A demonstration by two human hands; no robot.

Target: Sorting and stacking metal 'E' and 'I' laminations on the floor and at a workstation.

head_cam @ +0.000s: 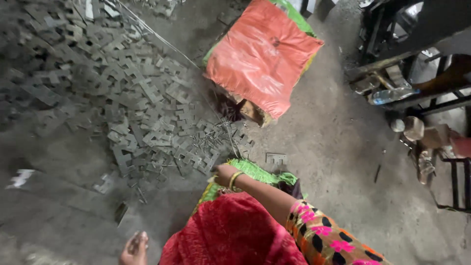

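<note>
My right hand (223, 173) reaches forward from a black sleeve with pink and orange flowers, a yellow bangle (235, 179) on the wrist. Its fingers are curled at the near edge of a wide heap of flat grey stamped metal plates (142, 105) on the floor. Whether the fingers hold a plate is hidden. A bundle of thin metal pins (217, 137) lies on the heap just beyond the hand. Red cloth (230, 233) covers my lap, over a green sack (257, 172). My left hand is out of view.
A low seat with an orange-red cushion (262, 54) stands beyond the heap. One loose plate (275, 158) lies on the grey floor. A dark machine frame with a plastic bottle (392, 94) fills the right side. A bare foot (135, 248) shows at the bottom.
</note>
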